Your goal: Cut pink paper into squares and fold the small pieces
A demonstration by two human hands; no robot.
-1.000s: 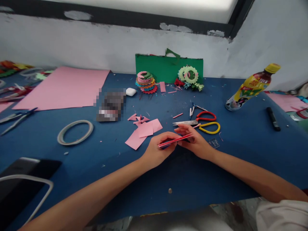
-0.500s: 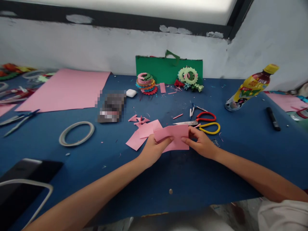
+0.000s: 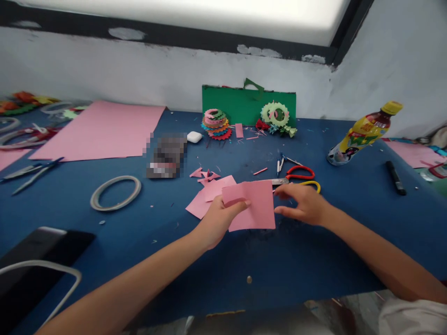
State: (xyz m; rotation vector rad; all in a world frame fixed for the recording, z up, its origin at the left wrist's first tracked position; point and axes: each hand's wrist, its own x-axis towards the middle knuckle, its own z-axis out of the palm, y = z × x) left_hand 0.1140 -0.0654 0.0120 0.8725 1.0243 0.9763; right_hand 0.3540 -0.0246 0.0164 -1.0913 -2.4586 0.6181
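Note:
My left hand (image 3: 217, 219) is closed on the left edge of a pink paper square (image 3: 256, 204), thumb on top, and holds it tilted just above the blue table (image 3: 314, 260). My right hand (image 3: 304, 204) sits at the paper's right edge with thumb and fingers apart, the tips just at the edge. Right behind my right hand lie scissors with red and yellow handles (image 3: 299, 176). Pink paper scraps (image 3: 204, 195) lie on the table left of the held square.
A large pink sheet (image 3: 101, 130) lies far left, a tape ring (image 3: 116, 192) nearer. Paper wreaths (image 3: 216, 123) stand before a green card (image 3: 248, 103). A leaning bottle (image 3: 363, 132) and black marker (image 3: 396, 177) are on the right. A dark device with a cable (image 3: 35, 260) lies at bottom left.
The paper turned from edge-on and folded to an unfolded square facing me. My right hand's grip on its right side loosened and the fingers spread.

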